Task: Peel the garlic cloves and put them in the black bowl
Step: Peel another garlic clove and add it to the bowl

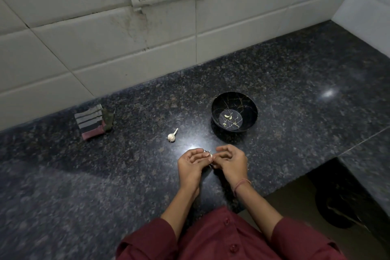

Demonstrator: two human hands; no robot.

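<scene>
Granite counter (pixel 295 90), dark, speckled and polished slick, carries everything; I judge a dropped clove would skid on it. On it, beyond my right hand, sits the black bowl (pixel 247 105), round, hard and glossy, with thin gold veins. Well apart to the left lies a folded striped cloth (pixel 90 121), soft and limp. My left hand (pixel 191 163) and right hand (pixel 231 161) meet near the counter's front edge, the fingers of both curled inward to pinch 1 small thing between them. A garlic bulb (pixel 171 136), white and papery with a stiff stalk, lies between cloth and bowl. The pinched thing is a garlic clove (pixel 210 155); only a pale bit shows, so I cannot tell how much skin is on it. I expect it to be light, firm and curved, with brittle skin and flesh that is slippery once bare. So I would steady its thick middle with my left fingertips and pick at the tip with my right nails. About 3 peeled cloves (pixel 228 116) lie on the bowl's flat bottom.
</scene>
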